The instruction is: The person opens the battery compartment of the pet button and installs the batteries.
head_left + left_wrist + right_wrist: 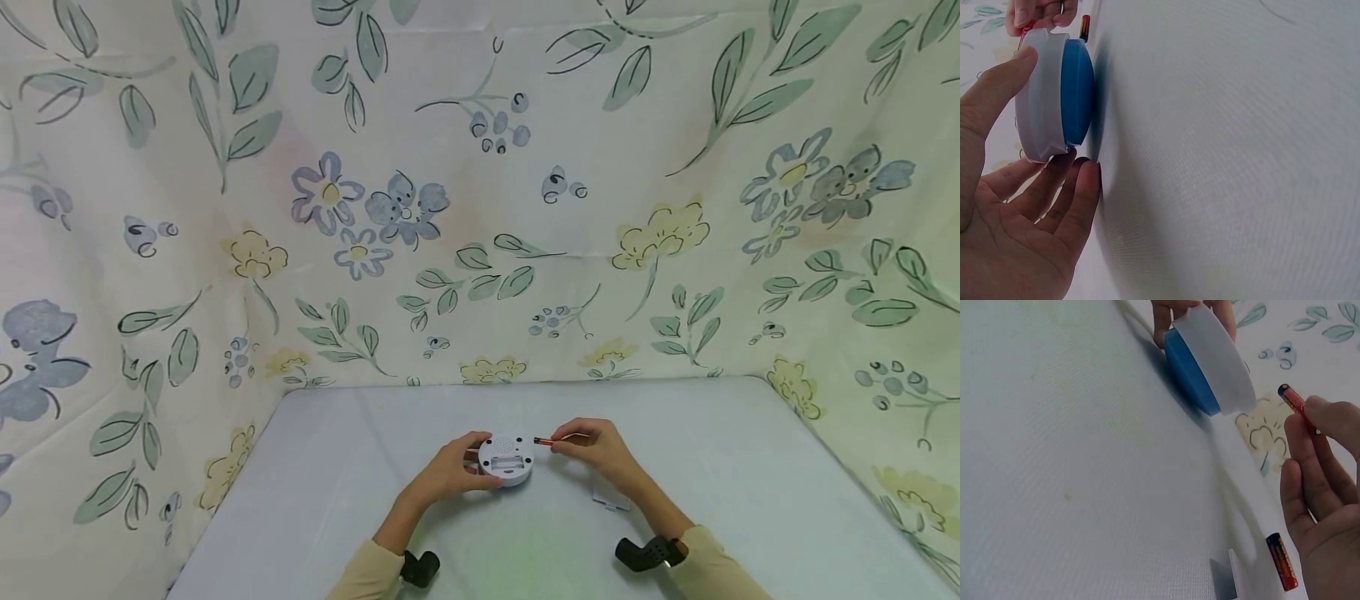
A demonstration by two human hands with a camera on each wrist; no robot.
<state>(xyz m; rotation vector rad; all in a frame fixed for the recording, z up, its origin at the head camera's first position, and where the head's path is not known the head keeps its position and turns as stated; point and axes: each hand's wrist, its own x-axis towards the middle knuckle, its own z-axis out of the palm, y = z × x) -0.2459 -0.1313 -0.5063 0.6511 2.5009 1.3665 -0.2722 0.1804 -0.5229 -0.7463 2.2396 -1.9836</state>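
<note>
My left hand (448, 472) grips a round, white, battery-powered device (514, 479) by its side, thumb and fingers spread around the rim. Its underside faces up and shows small dark feet, speaker holes and an uncovered battery compartment (507, 463). The opposite face is blue (1077, 94) and turned toward the table. My right hand (597, 448) pinches a small red and black battery (1292, 400) between thumb and fingers, just to the right of the device and apart from it. A second battery (1282, 562) lies on the table below the right hand.
A small white cover (611, 499) lies on the table near the right forearm. The white table (360, 442) ends at a floral curtain (480, 317) behind and at both sides. A black wrist camera (647, 553) sits on the right wrist, another (420, 568) on the left.
</note>
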